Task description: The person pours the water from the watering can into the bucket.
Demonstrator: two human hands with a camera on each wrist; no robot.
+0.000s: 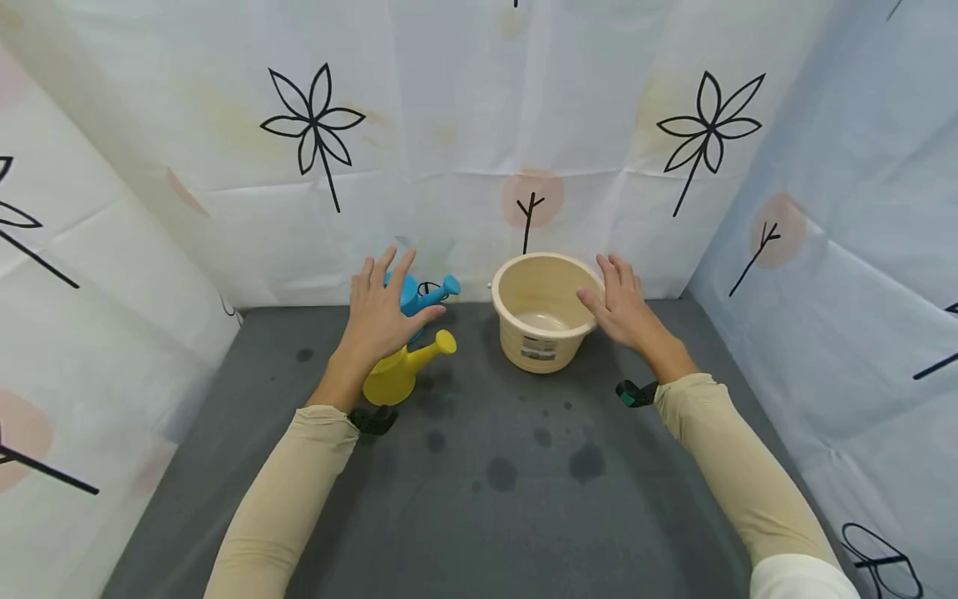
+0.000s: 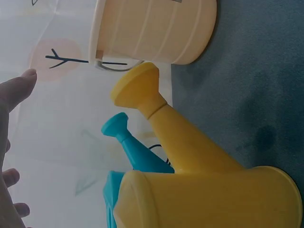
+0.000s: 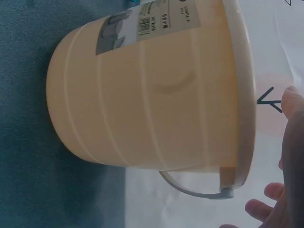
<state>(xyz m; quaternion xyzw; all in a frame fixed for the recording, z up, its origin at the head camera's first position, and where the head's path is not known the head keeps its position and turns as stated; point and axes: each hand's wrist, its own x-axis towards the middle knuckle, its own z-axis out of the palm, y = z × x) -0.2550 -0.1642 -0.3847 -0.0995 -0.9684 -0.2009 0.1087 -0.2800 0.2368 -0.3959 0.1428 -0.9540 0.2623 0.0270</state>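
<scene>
Holding nothing, my left hand (image 1: 377,320) splayed near smooth yellow watering can (image 1: 389,383), blue watering can (image 1: 408,296), right hand (image 1: 623,308) loosely extended, empty, beside round, banded plastic bucket (image 1: 515,335).

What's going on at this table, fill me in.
A person has both arms out over a dark tabletop and is holding nothing. The left grip is open near the yellow watering can and the blue watering can, with the yellow one nearer the person. The right grip is open near the rim of the cream bucket. Both cans and the bucket stand upright.
</scene>
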